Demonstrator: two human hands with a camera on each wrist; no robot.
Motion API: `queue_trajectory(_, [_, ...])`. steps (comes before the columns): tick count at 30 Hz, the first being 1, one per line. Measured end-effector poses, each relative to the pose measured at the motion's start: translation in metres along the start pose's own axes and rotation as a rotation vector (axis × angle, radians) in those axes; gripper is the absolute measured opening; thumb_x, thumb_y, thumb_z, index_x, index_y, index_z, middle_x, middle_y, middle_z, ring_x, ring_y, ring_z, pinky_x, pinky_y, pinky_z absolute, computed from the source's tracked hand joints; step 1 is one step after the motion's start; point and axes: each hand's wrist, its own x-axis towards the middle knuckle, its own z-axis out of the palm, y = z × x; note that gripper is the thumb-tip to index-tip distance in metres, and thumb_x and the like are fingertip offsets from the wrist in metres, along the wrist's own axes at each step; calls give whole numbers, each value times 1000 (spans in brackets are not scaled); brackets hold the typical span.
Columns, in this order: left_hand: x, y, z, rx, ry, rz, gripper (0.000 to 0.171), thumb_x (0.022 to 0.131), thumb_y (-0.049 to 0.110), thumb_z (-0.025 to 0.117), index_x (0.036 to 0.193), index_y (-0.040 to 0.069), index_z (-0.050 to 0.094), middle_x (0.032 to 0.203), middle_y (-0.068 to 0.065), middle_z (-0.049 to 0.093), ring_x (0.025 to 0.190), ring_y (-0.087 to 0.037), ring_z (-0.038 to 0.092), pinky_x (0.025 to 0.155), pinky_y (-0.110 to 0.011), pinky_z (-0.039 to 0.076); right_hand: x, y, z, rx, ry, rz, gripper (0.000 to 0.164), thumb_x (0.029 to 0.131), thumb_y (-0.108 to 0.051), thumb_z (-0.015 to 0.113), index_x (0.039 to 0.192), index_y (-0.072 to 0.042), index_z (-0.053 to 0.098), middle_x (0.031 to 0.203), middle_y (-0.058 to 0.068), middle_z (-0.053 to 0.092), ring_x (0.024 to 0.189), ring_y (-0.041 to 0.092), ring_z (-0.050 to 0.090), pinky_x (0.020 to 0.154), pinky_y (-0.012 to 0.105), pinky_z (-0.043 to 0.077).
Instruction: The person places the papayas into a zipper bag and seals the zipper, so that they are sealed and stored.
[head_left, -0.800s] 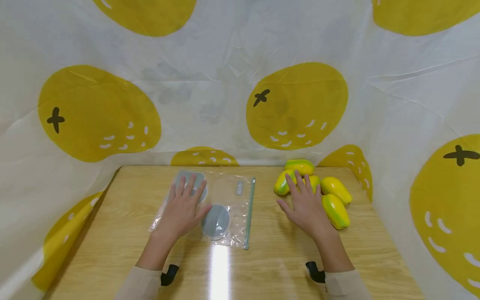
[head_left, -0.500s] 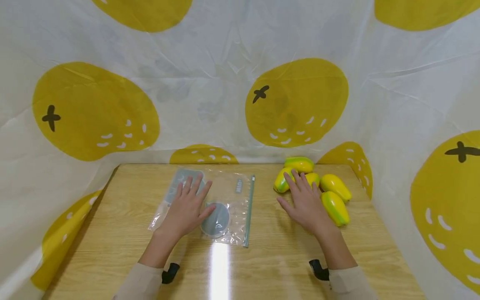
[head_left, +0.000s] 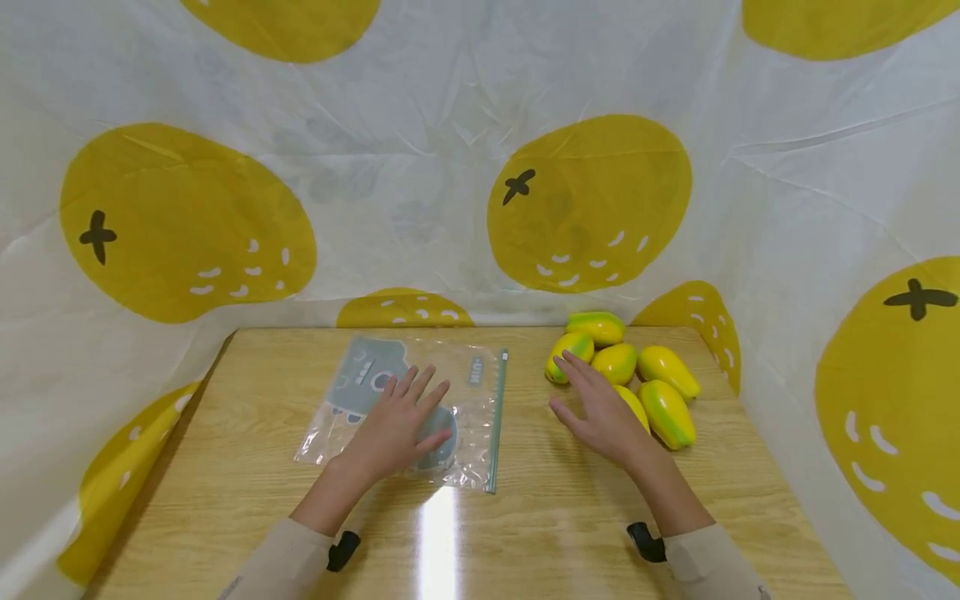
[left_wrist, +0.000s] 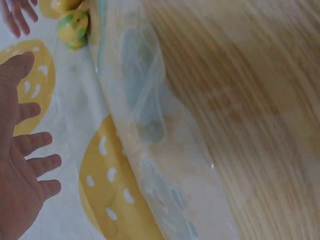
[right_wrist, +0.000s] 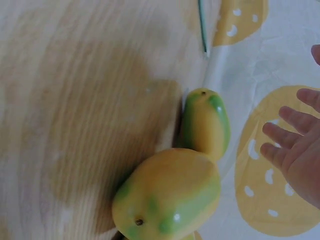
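On lt, see lt hand (head_left: 395,427) above clear bag (head_left: 467,404), w/ fingers spread, clamped on nothing. Note bag flat on table (head_left: 540,525), prob. for easy handling. At rt, see rt hand (head_left: 607,418) by six yellow-green fruit (head_left: 615,364), w/ fingers extended, holding nothing; prob. clustered to stay w/in reach. Read bag's long axis as approx. side-to-side, w/ green zip (head_left: 497,425) twd fruit. Find fruit axes mixed: crosswise at rear, slanted near rt.

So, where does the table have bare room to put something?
The light wooden table is bare left of the clear plastic bag, in front between the forearms, and in a narrower strip between the bag's green zip and the yellow-green oval fruits. Crowded: right rear, six fruits near the right hand.
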Motion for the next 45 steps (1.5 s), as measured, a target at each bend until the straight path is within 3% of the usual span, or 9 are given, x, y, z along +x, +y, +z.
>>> queue_trajectory(10, [11, 19, 24, -117, -15, 107, 75, 96, 55, 65, 154, 11, 48, 159, -20, 44, 142, -45, 46, 116, -56, 42, 8, 1, 16, 111, -35, -53, 65, 105, -41, 58, 160, -14, 37, 165, 12, 37, 152, 34, 36, 122, 59, 33])
queue_trajectory(20, [19, 35, 45, -174, -99, 103, 73, 92, 54, 71, 148, 11, 53, 154, -18, 50, 140, -39, 50, 116, -52, 44, 17, 2, 39, 179, -109, -25, 59, 104, -36, 60, 156, -13, 44, 160, 12, 46, 148, 34, 43, 120, 58, 36])
queue_trajectory(25, [22, 44, 51, -163, -109, 100, 70, 92, 53, 71, 143, 8, 58, 150, -17, 54, 139, -35, 52, 113, -50, 47, 21, 7, 54, 144, -144, -87, 53, 101, -22, 66, 150, -7, 51, 152, 15, 54, 142, 36, 50, 118, 56, 40])
queue_trajectory(29, [25, 49, 57, -129, -101, 97, 69, 93, 56, 68, 141, 8, 59, 149, -15, 54, 139, -32, 51, 113, -49, 48, 24, 8, 62, 92, -155, -137, 49, 100, -21, 67, 146, -6, 56, 149, 15, 58, 140, 36, 52, 118, 55, 40])
queue_trajectory(36, [27, 54, 64, -132, -78, 109, 68, 91, 58, 69, 141, 15, 57, 143, -11, 56, 132, -31, 53, 100, -47, 55, 33, 11, 67, 16, -191, -130, 48, 102, -25, 64, 146, -7, 57, 152, 14, 55, 143, 34, 50, 120, 54, 38])
queue_trajectory(42, [29, 56, 66, -142, -77, 126, 51, 91, 48, 72, 136, 25, 64, 140, -9, 56, 124, -28, 53, 90, -45, 56, 39, 11, 72, -4, -202, -149, 47, 103, -26, 63, 146, -8, 57, 153, 13, 54, 144, 34, 48, 121, 53, 37])
queue_trajectory(45, [30, 57, 67, -129, -61, 139, 49, 91, 50, 70, 133, 26, 66, 137, -9, 57, 120, -28, 54, 86, -44, 56, 39, 11, 77, 5, -205, -140, 46, 103, -25, 62, 145, -7, 57, 153, 13, 54, 144, 34, 47, 121, 53, 37])
